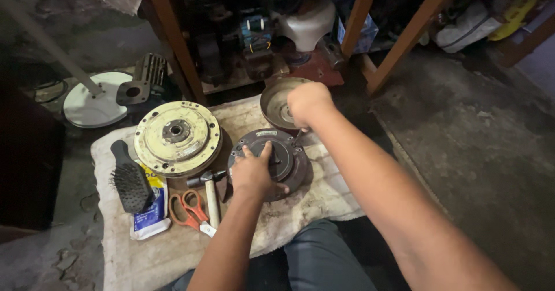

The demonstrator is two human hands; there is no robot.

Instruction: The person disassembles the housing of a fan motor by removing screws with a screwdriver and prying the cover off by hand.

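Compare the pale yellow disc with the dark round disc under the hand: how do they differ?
The pale yellow disc looks larger and lighter; the dark disc is smaller and brownish-black. No hand touches the yellow disc, while the left hand presses on the dark disc. Both are round metal parts lying flat on the cloth.

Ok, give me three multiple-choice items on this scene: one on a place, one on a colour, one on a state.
1. Where does the left hand rest?
A. on the dark round disc
B. on the brush
C. on the floor

2. What colour are the scissors' handles?
A. blue
B. orange
C. green

3. How is the right hand held?
A. flat and spread
B. closed in a fist
C. pointing with one finger

Answers: 1 A, its fingers lie spread on the disc; 2 B, the loops are orange against the cloth; 3 B, the fingers curl shut above the metal bowl.
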